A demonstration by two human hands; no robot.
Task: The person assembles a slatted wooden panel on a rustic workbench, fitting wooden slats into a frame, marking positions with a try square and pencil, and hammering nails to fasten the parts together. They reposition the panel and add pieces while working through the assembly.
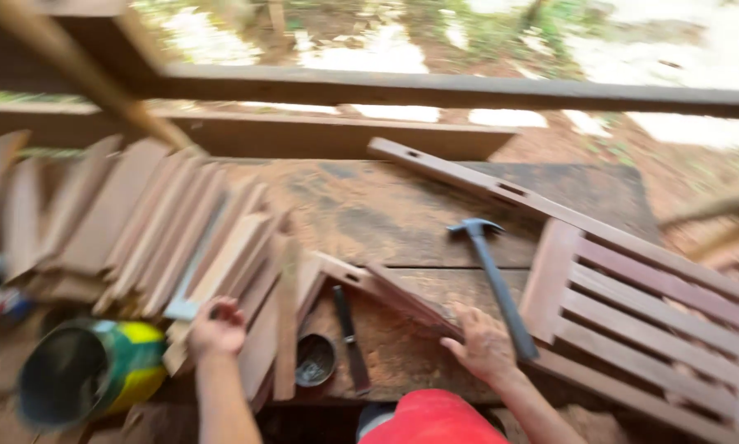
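Outdoor workshop: a worn wooden tabletop [402, 214] stands behind a timber rail, with bare ground beyond. Left hand [215, 327] rests on the near end of a stack of wooden slats [155, 230] leaning in a row at the left; its fingers are curled on a slat end, though the blur hides whether they clamp it. Right hand [484, 341] lies flat, fingers spread apart, on a slat frame piece [386, 288] near the tabletop's front edge. Just beside it lies a hammer [497, 279], its handle touching a slatted wooden panel [632, 304]. A chisel [349, 333] and small dark bowl [314, 359] sit between the hands; a green-and-yellow can [90, 370] stands lower left.
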